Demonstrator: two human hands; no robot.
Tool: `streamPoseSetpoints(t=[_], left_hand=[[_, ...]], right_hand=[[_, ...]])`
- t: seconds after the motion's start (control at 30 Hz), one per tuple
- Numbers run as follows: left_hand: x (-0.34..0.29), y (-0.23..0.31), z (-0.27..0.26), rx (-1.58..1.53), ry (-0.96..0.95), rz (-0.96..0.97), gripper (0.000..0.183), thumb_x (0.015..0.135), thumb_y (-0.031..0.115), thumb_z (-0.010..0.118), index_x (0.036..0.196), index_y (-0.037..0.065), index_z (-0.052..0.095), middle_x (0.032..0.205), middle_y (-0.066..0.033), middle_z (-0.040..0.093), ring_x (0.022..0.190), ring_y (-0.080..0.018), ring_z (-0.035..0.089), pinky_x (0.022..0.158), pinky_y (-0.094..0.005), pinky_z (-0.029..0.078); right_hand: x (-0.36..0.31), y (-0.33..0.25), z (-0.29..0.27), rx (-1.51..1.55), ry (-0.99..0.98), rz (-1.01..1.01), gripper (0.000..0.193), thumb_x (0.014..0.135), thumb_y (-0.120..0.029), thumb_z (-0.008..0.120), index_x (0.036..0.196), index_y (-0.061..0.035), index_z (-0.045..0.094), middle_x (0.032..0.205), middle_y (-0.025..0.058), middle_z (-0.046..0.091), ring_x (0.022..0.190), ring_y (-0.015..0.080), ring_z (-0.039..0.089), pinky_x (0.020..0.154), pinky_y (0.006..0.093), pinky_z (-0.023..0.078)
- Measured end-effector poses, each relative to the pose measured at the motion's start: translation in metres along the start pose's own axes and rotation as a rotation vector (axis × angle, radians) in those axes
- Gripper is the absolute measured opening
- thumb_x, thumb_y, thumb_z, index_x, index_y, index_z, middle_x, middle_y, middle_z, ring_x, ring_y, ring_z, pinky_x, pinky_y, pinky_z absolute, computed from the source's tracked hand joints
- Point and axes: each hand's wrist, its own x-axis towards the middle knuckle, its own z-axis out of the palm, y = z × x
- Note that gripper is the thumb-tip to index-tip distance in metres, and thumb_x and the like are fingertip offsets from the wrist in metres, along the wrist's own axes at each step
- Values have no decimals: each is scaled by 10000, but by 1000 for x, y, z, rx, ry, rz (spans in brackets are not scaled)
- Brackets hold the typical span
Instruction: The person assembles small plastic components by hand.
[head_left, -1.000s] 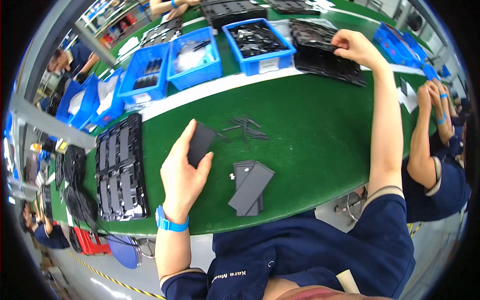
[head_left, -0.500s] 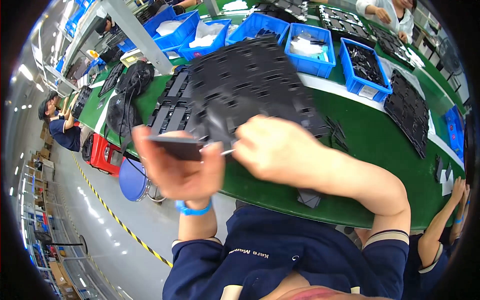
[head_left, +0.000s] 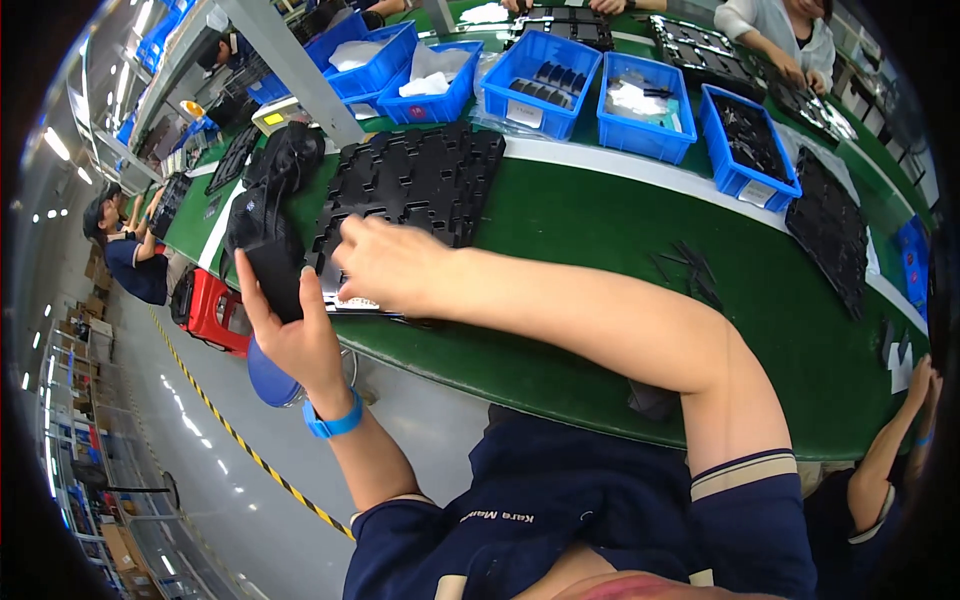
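Black oblong slab (head_left: 275,280) fills left hand (head_left: 302,348); right hand (head_left: 392,266), grip unclear, overlaps moulded tray (head_left: 408,180).

The right hand (head_left: 390,268) is over the near part of the stacked trays (head_left: 420,190) on the table (head_left: 580,220), with the left hand (head_left: 300,345) just left of it, around a flat plate (head_left: 273,278). Beyond and rightward of the right hand stand three bins (head_left: 522,118); strips (head_left: 690,263) lie well right, another tray (head_left: 828,230) farther still.
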Motion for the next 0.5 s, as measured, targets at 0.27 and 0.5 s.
streamPoseSetpoints(t=[0.27,0.5], left_hand=[[16,-73,11,-47,-499,-212,620,803,-9,651,1380,-20,426,1159,-135,608,1023,-174,602,899,-286,474],[30,-88,19,-15,-695,-225,621,795,4,654,1376,-14,435,1119,-131,621,964,-163,614,853,-269,484]], right_hand=[[-44,67,-16,-318,-40,212,707,901,-614,424,1330,-56,497,1313,171,487,1261,298,414,1019,479,326],[-47,53,-29,-326,-302,371,757,917,-641,372,1416,-72,396,1424,191,395,1335,314,345,1083,481,269]])
